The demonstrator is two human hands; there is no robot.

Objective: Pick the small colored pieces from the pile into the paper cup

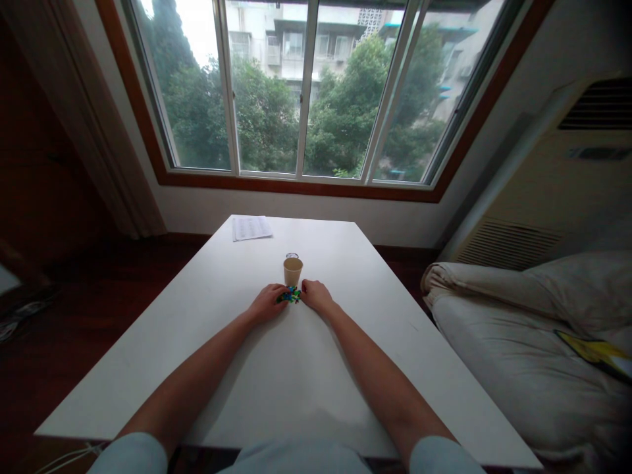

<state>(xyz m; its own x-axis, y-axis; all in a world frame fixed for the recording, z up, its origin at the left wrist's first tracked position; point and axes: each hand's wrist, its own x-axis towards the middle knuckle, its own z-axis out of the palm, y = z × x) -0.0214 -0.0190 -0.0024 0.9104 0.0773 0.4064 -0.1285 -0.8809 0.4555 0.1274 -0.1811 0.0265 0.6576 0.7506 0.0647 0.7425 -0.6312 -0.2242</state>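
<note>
A small pile of blue, green and dark little pieces [291, 295] lies on the white table [296, 368]; they are too small to tell their kind. My left hand [268, 303] rests at the left edge of the pile, its fingers and thumb apart around the nearest pieces. On the opposite side, my right hand [316, 296] has its fingers curled in against the right edge of the pile. What its fingertips hold, if anything, is hidden. Just behind the pile stands an upright tan paper cup [293, 271], between and beyond both hands.
A thin dark looped object [292, 255] lies behind the cup. Sheets of paper [252, 228] rest at the table's far left corner. To the right is a covered sofa [513, 349], with an air conditioner [553, 191] beyond. A window faces me.
</note>
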